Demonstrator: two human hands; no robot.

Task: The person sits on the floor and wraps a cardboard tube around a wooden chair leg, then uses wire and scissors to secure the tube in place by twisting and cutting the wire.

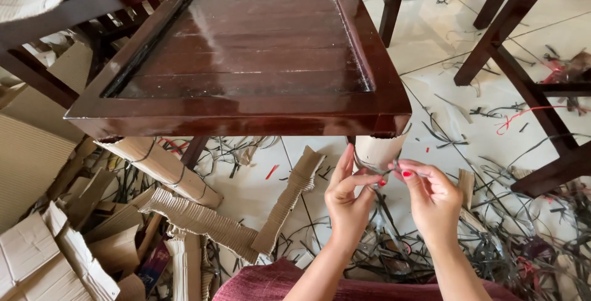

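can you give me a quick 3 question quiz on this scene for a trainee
1. True or false: the left hand and the right hand pinch the same thin dark strap between their fingertips.
2. What wraps the chair leg just behind the hands? A) corrugated cardboard B) red cloth C) clear film
3. Fill in: the chair seat is made of dark glossy ____ slats.

Key
1. True
2. A
3. wooden
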